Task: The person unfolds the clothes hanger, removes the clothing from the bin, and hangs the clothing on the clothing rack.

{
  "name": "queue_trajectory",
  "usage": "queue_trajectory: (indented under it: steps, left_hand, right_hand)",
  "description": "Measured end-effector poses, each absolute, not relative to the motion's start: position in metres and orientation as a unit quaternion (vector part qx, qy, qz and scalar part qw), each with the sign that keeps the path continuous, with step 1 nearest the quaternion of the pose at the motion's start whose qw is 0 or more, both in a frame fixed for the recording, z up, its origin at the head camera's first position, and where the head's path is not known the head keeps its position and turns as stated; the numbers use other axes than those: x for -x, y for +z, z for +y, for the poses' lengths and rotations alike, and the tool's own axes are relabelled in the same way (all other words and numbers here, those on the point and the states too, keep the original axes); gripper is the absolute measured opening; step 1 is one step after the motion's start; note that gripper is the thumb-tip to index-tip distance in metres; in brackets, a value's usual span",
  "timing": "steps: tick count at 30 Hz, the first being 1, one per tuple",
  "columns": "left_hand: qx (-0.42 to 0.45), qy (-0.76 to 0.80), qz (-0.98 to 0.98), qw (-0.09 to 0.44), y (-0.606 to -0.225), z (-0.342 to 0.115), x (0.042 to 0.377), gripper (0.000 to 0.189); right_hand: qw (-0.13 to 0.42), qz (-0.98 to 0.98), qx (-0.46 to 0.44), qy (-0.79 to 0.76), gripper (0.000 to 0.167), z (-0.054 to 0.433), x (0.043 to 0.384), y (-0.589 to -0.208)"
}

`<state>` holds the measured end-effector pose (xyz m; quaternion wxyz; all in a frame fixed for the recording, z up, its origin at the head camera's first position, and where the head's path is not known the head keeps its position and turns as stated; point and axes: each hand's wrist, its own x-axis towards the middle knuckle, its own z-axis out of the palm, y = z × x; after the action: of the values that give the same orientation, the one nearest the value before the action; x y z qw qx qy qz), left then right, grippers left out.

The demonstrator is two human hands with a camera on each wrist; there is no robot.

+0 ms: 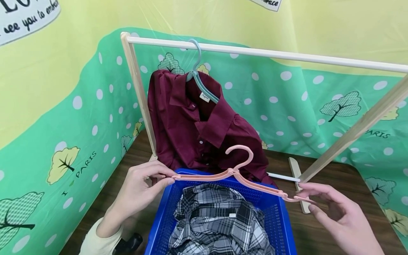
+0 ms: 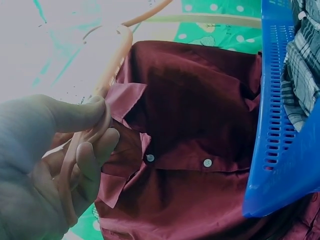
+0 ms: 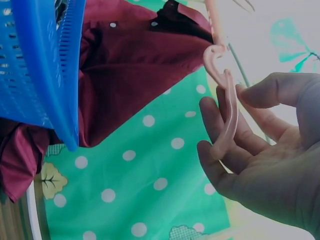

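A pink plastic clothes hanger (image 1: 204,177) spans the space between my two hands, its hook upward, above the far rim of a blue basket (image 1: 288,226). My left hand (image 1: 138,189) pinches its left end between thumb and fingers. At the other end, my right hand (image 1: 342,216) holds the tip; in the right wrist view the hanger's end (image 3: 230,115) lies between the thumb and the fingers. Inside the basket lies a crumpled black, grey and white plaid shirt (image 1: 220,226). Behind the pink hanger, a maroon button shirt (image 1: 181,131) hangs on a teal hanger (image 1: 204,86).
The teal hanger hooks over the white rail (image 1: 255,51) of a wooden-legged clothes rack, near its left post (image 1: 138,92). The right post (image 1: 357,131) slants down beyond my right hand. Green and yellow printed fabric (image 1: 79,124) surrounds the dark wooden table (image 1: 280,161).
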<state>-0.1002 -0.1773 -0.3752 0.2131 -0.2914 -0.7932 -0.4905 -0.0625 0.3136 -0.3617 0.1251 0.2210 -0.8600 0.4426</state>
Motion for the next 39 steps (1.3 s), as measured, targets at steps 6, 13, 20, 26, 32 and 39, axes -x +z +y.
queue_trajectory:
  steps: [6,13,20,26,32,39]
  left_hand:
    - [0.298,-0.489,-0.792,0.211,-0.374,-0.177,0.098,0.033]
    - [0.303,-0.494,-0.788,0.207,-0.374,-0.175,0.096,0.034]
    - [0.313,-0.495,-0.789,0.188,-0.373,-0.17,0.094,0.033]
    - [0.33,-0.483,-0.791,0.18,-0.374,-0.164,0.091,0.031]
    - [0.346,-0.482,-0.787,0.166,-0.379,-0.157,0.09,0.029]
    - [0.349,-0.485,-0.788,0.147,-0.384,-0.147,0.086,0.025]
  right_hand:
    - [0.107,-0.848,-0.203,0.477,0.062,0.309,0.06,-0.363]
    - [0.096,-0.821,-0.217,0.52,0.06,0.308,0.061,-0.364]
    - [0.09,-0.836,-0.189,0.507,0.059,0.303,0.055,-0.36]
    - [0.073,-0.798,-0.213,0.559,0.061,0.292,0.05,-0.356]
    - [0.081,-0.817,-0.225,0.525,0.059,0.28,0.051,-0.351]
    - [0.081,-0.834,-0.222,0.499,0.06,0.266,0.052,-0.346]
